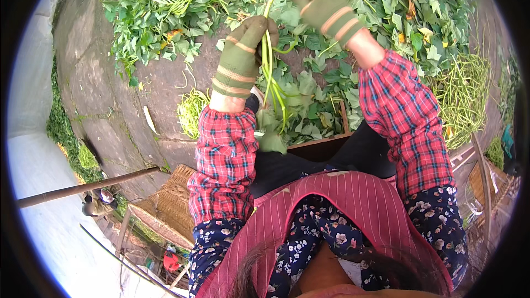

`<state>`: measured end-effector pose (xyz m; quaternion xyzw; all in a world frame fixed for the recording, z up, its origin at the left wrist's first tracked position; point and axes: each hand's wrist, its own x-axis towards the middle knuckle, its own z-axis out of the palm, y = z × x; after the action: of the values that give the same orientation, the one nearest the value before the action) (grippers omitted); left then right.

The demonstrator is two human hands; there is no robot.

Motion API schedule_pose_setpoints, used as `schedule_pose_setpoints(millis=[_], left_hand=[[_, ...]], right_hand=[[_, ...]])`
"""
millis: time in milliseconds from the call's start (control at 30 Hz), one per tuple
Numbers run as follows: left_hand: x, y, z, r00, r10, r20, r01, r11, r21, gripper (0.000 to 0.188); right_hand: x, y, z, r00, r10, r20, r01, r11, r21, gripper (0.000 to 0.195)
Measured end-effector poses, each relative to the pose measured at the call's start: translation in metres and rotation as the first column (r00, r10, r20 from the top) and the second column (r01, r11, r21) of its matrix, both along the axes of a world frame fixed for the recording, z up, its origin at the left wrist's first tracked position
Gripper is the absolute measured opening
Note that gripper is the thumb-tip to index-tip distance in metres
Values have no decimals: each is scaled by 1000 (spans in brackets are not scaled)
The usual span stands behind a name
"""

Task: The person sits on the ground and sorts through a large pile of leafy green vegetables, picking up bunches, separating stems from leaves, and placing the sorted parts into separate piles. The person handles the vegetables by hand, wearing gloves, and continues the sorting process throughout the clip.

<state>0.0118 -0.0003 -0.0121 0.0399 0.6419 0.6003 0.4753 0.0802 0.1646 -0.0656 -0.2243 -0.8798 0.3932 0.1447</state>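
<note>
My left hand (244, 47), in a green glove with orange stripes, grips a few long green leaf stalks (268, 56). Their upper ends reach up past the top edge of the view, and their lower ends hang over my lap. My right hand (325, 6), in a matching glove, is raised to the right of the stalks and blurred by motion. Its fingers look curled, and whether anything is between them cannot be made out. Below and beyond both hands spread lobed green leaves (414, 12) that look like sweet potato leaves, some of them yellowed.
Piles of bare stalks lie on the right (461, 99) and in a smaller heap (192, 111) by my left forearm. Paved ground (112, 91) stretches left. A woven basket (165, 207) and a wooden pole (91, 186) stand to the lower left, near another person (99, 203).
</note>
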Motion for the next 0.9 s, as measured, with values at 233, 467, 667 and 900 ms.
schedule_pose_setpoints(millis=[233,467,667,900], left_hand=[[-9,-1,-6,990,67,-122,-69,998,-14,26],[-4,13,-10,928,88,-363,-131,987,-95,25],[-4,17,-20,922,70,-380,-103,992,-67,25],[-5,14,-27,934,-24,-355,-8,996,-90,23]], right_hand=[[2,0,27,988,143,67,-97,885,-455,33],[4,-35,9,975,221,-34,-189,736,-651,31],[2,-26,21,992,117,50,-46,695,-718,29],[2,-21,21,988,133,79,-6,545,-838,23]])
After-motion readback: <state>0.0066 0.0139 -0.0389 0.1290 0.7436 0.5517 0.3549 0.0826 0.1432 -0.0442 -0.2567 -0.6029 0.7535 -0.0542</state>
